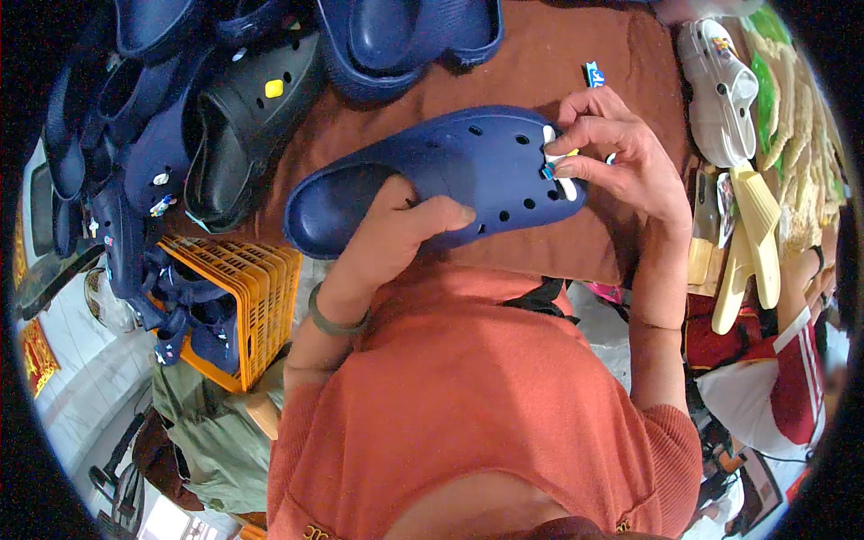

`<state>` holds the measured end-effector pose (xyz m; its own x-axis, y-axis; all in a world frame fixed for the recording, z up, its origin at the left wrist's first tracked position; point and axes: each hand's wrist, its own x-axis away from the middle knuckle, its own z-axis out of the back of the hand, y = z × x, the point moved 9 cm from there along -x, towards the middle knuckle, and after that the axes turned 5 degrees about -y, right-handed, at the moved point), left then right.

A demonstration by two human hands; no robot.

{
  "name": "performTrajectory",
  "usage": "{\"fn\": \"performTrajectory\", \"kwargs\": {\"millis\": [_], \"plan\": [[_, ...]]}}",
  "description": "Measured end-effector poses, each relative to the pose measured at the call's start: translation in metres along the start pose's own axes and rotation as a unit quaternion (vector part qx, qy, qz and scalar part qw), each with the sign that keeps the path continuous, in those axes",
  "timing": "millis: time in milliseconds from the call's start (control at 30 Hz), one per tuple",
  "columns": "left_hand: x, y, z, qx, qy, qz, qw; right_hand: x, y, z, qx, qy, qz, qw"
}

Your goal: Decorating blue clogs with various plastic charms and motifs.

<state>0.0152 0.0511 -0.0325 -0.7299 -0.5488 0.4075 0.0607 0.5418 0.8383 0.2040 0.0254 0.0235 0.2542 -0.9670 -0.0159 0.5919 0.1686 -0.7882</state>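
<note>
A navy blue clog with round holes (450, 166) lies sideways across the brown cloth in front of me, toe to the right. My left hand (396, 229) reaches into its foot opening and grips the upper, thumb pressed on top by the holes. At the toe, my right hand (612, 153) pinches a small white shoe charm (567, 187) with bits of blue and yellow against the holes. Fingers cover part of that charm, so whether it is seated in a hole cannot be seen. Just beyond the right hand is a small blue-and-white charm (594, 74).
Several navy clogs (369, 36) and a black clog with a yellow charm (256, 117) crowd the far left. An orange basket (270, 288) holds more clogs. On the right are a white clog (720, 99), a cream slide (756, 216) and another person's arm (796, 288).
</note>
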Motion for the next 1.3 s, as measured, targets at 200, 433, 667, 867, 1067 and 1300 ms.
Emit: {"fn": "performTrajectory", "kwargs": {"millis": [200, 433, 667, 867, 1067, 1300], "plan": [[0.016, 0.006, -0.011, -0.038, 0.002, -0.022, 0.999, -0.001, 0.012, -0.016, -0.074, -0.058, 0.031, 0.995], [0.021, 0.003, -0.017, -0.091, -0.045, -0.016, 0.995, 0.006, 0.026, -0.043, -0.365, -0.103, -0.098, 0.92], [0.024, 0.004, -0.02, -0.106, -0.055, -0.075, 0.99, 0.014, 0.02, -0.04, -0.374, -0.01, -0.14, 0.917], [0.025, 0.007, -0.024, -0.148, -0.077, -0.086, 0.982, 0.022, 0.013, -0.038, -0.33, 0.031, -0.176, 0.927], [0.026, 0.012, -0.026, -0.221, -0.075, -0.172, 0.957, 0.021, 0.003, -0.034, -0.26, 0.043, -0.152, 0.953], [0.019, 0.014, -0.022, -0.124, -0.027, -0.08, 0.989, 0.015, 0.011, -0.026, -0.219, 0.014, -0.113, 0.969]]}}
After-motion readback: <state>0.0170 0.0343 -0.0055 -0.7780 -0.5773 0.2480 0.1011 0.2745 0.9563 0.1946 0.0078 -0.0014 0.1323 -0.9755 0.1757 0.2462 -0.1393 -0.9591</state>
